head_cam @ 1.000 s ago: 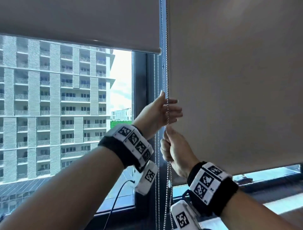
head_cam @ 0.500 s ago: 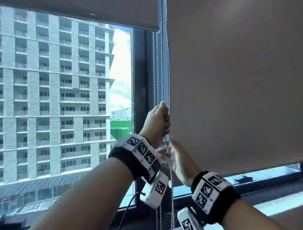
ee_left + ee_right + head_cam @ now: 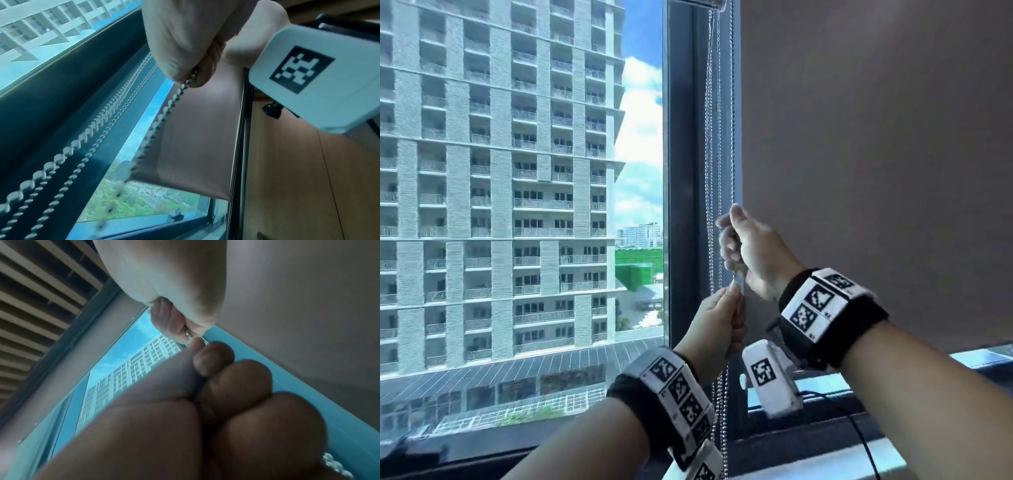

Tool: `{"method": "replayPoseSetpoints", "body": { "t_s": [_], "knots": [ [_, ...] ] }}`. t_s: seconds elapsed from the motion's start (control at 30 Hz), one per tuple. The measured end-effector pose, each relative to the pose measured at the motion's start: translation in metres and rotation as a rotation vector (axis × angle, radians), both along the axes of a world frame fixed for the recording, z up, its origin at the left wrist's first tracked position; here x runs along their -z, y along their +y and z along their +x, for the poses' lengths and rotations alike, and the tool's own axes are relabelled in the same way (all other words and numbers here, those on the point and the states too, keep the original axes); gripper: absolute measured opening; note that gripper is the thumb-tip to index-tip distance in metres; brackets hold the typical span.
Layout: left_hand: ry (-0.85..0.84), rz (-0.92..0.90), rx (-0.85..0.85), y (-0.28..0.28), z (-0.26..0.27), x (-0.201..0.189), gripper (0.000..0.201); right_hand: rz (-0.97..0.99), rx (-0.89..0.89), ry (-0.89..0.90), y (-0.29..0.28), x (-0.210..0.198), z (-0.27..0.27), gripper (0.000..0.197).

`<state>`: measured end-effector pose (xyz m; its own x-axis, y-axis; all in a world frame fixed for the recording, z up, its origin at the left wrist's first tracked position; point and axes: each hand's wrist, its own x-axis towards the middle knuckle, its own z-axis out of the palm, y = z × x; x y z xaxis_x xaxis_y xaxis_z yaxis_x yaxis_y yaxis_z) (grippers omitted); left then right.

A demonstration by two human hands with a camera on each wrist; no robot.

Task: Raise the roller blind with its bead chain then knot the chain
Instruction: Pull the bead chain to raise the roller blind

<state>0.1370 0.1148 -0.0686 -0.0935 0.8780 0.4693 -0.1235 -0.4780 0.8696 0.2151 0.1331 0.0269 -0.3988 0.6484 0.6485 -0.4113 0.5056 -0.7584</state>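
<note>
A bead chain [image 3: 732, 137] hangs along the dark window frame [image 3: 685, 171]. My right hand [image 3: 731, 240] grips it at mid-height, fingers curled round it. Just below, my left hand [image 3: 734, 301] pinches the same strand between thumb and fingers. In the left wrist view my left hand [image 3: 185, 69] is a fist, with the chain [image 3: 164, 113] running down out of it. The right wrist view shows my right hand [image 3: 180, 327] holding beads [image 3: 189, 335], the left hand's fingers [image 3: 213, 360] right beneath. The left pane is uncovered; its blind is out of view above.
A second roller blind [image 3: 859, 171] covers the right pane down to near the sill. Other bead chains [image 3: 710, 154] hang side by side left of the held strand. A tower block [image 3: 500, 171] fills the left pane. A black cable [image 3: 866, 445] runs down at lower right.
The left blind's hem has gone up out of view. My left hand came down with the chain, and my right hand moved from under it to above it.
</note>
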Motion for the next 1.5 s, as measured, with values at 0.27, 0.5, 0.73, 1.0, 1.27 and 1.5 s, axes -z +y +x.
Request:
{"method": "replayPoseSetpoints", "body": {
  "t_s": [0.27,0.5,0.73,1.0,1.27,1.5],
  "knots": [
    [-0.081,-0.140,0.125,0.013,-0.013,0.022,0.063,-0.094,0.001,0.024,0.006,0.044,0.003,0.048],
    [0.022,0.018,0.170,0.004,-0.013,-0.050,0.068,-0.136,-0.045,0.026,0.003,0.084,0.007,0.047],
    [-0.024,0.085,0.046,-0.007,0.000,-0.122,0.043,-0.103,0.021,-0.173,0.003,0.111,0.013,0.043],
    [-0.012,0.142,-0.044,0.003,0.016,-0.090,0.045,-0.140,0.007,-0.344,0.005,0.122,0.018,0.071],
    [-0.002,0.057,-0.026,0.001,0.007,-0.023,0.045,-0.144,0.074,-0.096,0.017,0.066,0.014,0.053],
    [0.008,-0.037,0.026,0.006,-0.005,0.031,0.043,-0.066,-0.063,-0.007,-0.009,0.011,0.008,0.034]
  ]
}}
